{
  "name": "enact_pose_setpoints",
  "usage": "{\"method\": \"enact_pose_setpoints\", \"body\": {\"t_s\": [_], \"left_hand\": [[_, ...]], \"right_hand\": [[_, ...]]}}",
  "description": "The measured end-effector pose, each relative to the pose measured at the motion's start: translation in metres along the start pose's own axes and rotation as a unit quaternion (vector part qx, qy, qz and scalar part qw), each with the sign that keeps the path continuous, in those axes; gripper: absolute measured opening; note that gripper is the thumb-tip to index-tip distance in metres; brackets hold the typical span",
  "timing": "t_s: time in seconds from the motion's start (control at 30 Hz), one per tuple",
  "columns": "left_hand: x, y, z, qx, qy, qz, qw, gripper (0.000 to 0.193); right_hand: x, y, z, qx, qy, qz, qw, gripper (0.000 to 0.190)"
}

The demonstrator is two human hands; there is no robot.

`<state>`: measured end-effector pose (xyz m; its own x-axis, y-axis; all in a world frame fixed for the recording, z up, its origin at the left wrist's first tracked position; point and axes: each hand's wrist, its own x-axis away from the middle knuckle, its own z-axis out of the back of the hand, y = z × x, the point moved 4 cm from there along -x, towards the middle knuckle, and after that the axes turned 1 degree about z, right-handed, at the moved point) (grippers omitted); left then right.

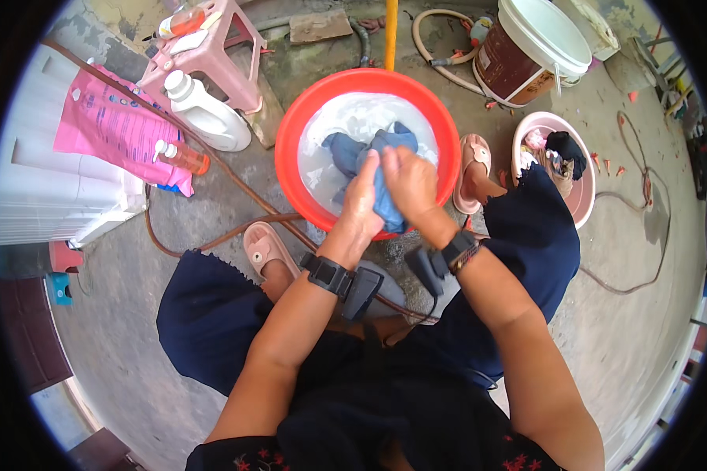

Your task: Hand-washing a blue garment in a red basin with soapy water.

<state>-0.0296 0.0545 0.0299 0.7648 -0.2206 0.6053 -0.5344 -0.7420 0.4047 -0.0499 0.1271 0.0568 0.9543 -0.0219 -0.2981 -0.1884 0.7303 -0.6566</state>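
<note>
A red plastic basin (294,123) stands on the floor between my feet, with soapy, foamy water (353,112) inside. Over its near half both my hands grip a wet blue-grey cloth garment (392,203). My left hand (362,191) holds the cloth from the left side, thumb pointing up. From the right, my right hand (411,179) is closed around it, slightly blurred. Part of the fabric spreads beyond my fingers into the water, and its lower end hangs near the basin's close rim. Much of the garment is hidden behind my hands.
A pink basin (583,200) with clothes sits right. Left are a white detergent bottle (212,118), a pink bag (118,123), an orange pump bottle (185,158) and a pink stool (244,88). A large bucket (515,59) stands behind right. A brown hose (241,182) crosses the floor.
</note>
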Motion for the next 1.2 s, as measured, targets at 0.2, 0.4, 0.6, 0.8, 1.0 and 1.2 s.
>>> {"method": "enact_pose_setpoints", "body": {"t_s": [0.2,0.4,0.6,0.8,1.0,1.2], "left_hand": [[0.0,0.001,-0.001,0.045,-0.03,0.01,0.998,0.044],[0.002,0.063,0.008,-0.019,-0.124,-0.09,0.988,0.041],[0.014,0.073,0.012,-0.199,-0.1,-0.15,0.963,0.038],[0.011,0.073,0.003,-0.001,-0.158,-0.059,0.986,0.035],[0.005,0.088,0.02,0.028,-0.095,-0.154,0.983,0.039],[-0.038,0.037,0.057,-0.018,-0.075,-0.126,0.989,0.044]], "right_hand": [[-0.003,0.013,-0.001,0.052,-0.033,-0.003,0.998,0.025],[-0.028,0.05,0.009,-0.585,-0.099,-0.312,0.742,0.03],[-0.038,0.049,0.031,-0.611,-0.162,-0.287,0.72,0.035],[0.004,0.044,0.001,-0.437,-0.344,-0.264,0.788,0.082],[-0.019,0.043,0.02,-0.476,-0.265,-0.215,0.811,0.03],[0.012,-0.036,0.024,-0.227,-0.095,0.052,0.968,0.028]]}}
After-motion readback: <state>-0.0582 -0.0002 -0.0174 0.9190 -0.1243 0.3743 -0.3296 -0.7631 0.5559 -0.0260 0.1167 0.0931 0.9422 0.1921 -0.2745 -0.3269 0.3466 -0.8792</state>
